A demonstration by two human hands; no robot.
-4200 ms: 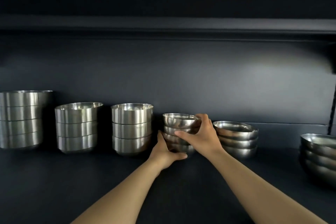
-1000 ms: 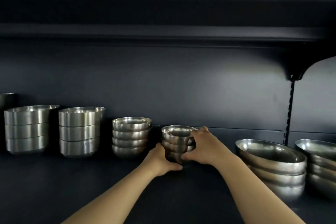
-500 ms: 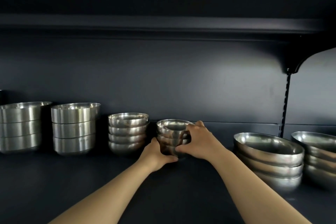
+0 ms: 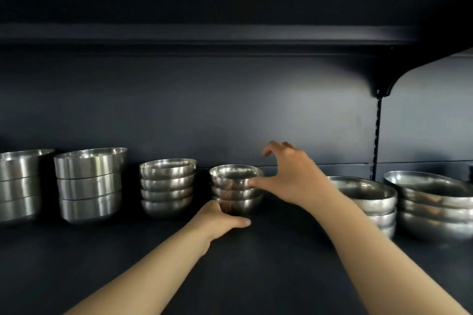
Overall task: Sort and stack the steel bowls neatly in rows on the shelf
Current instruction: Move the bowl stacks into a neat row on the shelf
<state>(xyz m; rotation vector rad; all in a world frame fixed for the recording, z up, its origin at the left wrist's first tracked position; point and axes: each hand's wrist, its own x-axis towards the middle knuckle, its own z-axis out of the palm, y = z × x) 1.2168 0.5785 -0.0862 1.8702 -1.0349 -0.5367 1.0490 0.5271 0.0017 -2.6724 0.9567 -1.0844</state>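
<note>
I see the stack of small steel bowls (image 4: 236, 189) standing on the dark shelf (image 4: 256, 263), between a similar four-bowl stack (image 4: 167, 186) and the wide shallow bowls (image 4: 371, 202). My left hand (image 4: 220, 220) cups its base, thumb flat on the shelf; its fingers are hidden behind the bowls. My right hand (image 4: 289, 174) is spread, thumb tip touching the top bowl, fingers clear. The leftmost stack (image 4: 20, 184) is cut off by the frame.

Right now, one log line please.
left hand: grips small bowl stack base | right hand: open, thumb touching stack | stack: on shelf
</note>
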